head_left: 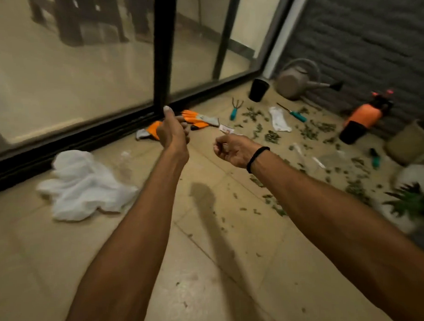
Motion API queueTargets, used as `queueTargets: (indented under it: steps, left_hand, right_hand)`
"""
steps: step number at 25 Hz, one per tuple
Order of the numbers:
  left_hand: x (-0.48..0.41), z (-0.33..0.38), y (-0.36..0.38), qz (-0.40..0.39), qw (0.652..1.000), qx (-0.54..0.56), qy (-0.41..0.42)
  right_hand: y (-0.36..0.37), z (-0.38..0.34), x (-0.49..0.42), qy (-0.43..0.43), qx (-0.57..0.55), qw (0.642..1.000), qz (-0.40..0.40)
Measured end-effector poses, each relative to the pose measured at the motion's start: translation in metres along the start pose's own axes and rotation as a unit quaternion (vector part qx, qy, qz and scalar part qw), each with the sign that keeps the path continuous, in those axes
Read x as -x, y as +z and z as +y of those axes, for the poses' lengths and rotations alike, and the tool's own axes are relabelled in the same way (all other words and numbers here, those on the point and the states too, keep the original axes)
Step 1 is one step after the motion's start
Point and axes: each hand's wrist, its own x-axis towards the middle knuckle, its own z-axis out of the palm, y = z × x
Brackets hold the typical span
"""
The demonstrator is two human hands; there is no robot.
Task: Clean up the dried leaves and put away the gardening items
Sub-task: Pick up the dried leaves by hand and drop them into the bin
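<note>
Evidently the pick-up step has not yet begun. Left hand [172, 134]: fingers loosely curled, empty. Right hand [232, 150]: fingers curled, contents cannot be told. Dried leaves [272, 136] lie scattered on the floor [161, 246], right of the hands. Orange gloves [197, 120] lie beside the door track [85, 140], long axes along it, the farther cuff pointing right. The next move likely calls for a reach down.

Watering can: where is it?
Head view, upper right: the grey watering can sits in the far corner by the dark wall, right of a black pot, left of the orange sprayer.

Beige tiled floor [210, 268], black-framed glass door [164, 49], grey textured wall [370, 34], dim light.
</note>
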Motion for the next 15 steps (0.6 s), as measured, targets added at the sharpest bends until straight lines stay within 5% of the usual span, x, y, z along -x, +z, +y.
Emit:
queueTargets:
  steps: [4, 8, 10, 15]
  left_hand:
    - [0.014, -0.097, 0.053, -0.101, 0.979, -0.175, -0.034]
    - [0.013, -0.174, 0.079, -0.132, 0.928, -0.347, -0.018]
    - [0.013, -0.200, 0.098, -0.180, 0.862, -0.474, 0.017]
    - [0.019, -0.232, 0.150, -0.355, 0.627, -0.690, 0.062]
  right_hand:
    - [-0.104, 0.019, -0.040, -0.012, -0.016, 0.992, 0.124]
    - [-0.190, 0.062, -0.064, -0.015, 0.036, 0.990, 0.137]
    - [-0.234, 0.083, -0.074, -0.021, 0.091, 0.980, 0.176]
    - [-0.315, 0.126, -0.075, -0.034, 0.322, 0.913, 0.250]
